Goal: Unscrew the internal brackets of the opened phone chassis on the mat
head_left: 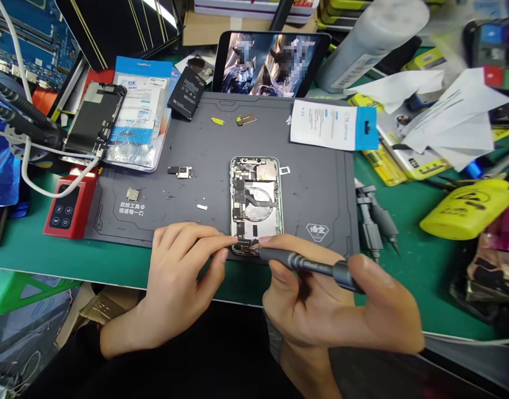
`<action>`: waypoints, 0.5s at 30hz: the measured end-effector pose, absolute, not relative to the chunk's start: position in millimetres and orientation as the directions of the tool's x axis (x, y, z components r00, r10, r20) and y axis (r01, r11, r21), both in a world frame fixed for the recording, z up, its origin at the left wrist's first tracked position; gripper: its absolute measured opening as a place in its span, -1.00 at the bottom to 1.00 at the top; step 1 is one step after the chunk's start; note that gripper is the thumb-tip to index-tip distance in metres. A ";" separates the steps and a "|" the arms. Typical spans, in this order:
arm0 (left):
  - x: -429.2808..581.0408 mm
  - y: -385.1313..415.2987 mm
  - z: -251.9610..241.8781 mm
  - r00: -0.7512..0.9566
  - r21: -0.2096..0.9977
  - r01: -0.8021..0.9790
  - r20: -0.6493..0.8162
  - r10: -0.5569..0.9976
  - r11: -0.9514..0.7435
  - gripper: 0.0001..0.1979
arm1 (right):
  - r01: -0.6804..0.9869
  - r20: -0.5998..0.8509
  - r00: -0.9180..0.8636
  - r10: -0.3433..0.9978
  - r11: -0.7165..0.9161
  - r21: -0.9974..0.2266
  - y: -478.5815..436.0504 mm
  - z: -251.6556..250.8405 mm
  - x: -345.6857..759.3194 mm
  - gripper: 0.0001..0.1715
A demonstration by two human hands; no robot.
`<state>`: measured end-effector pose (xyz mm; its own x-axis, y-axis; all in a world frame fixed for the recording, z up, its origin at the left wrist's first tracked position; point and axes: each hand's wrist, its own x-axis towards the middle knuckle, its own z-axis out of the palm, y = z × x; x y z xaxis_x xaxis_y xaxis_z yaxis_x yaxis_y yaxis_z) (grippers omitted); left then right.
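Note:
An opened phone housing lies upright on the grey work mat, its circuit parts and a round coil exposed. Pressing near the housing's bottom edge, the index fingertip of my left hand touches a small dark part. Its thumb stays apart from that finger. My right hand is closed around a dark screwdriver, tilted with its tip at the bottom of the housing. The exact spot under the tip is hard to make out. A SIM tray lies beside the housing's right side.
Left of the housing are a small camera module and a metal piece. A battery, a phone screen assembly and a red device stand farther left. A tablet leans behind; screwdrivers lie right.

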<state>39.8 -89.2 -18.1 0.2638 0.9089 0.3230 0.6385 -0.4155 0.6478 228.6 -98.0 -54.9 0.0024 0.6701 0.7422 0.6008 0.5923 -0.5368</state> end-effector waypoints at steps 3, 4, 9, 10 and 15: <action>41.3 -89.4 -20.5 0.271 0.609 0.664 0.343 0.899 -0.433 -0.79 | 0.592 0.740 -0.012 0.673 0.601 -0.537 -96.8 -54.5 227.7 0.00; 41.8 -89.4 -21.4 0.275 0.595 0.673 0.350 0.895 -0.439 -0.78 | 0.592 0.746 -0.011 0.666 0.606 -0.532 -96.1 -54.2 227.5 -0.01; 42.9 -88.3 -23.9 0.293 0.568 0.687 0.354 0.888 -0.453 -0.80 | 0.594 0.782 -0.022 0.622 0.637 -0.490 -91.9 -52.8 226.6 -0.02; 42.9 -88.1 -23.8 0.294 0.569 0.686 0.354 0.888 -0.454 -0.81 | 0.598 0.784 -0.026 0.620 0.638 -0.485 -91.1 -52.4 226.7 -0.02; 43.0 -88.7 -22.6 0.295 0.573 0.684 0.351 0.889 -0.453 -0.82 | 0.626 0.820 -0.086 0.566 0.671 -0.398 -87.1 -49.1 228.7 0.02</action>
<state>43.0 -88.7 -22.6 0.2946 0.8889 0.3509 0.6837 -0.4526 0.5725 228.7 -87.1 -49.1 -0.0860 0.5664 0.8196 0.6257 0.6709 -0.3980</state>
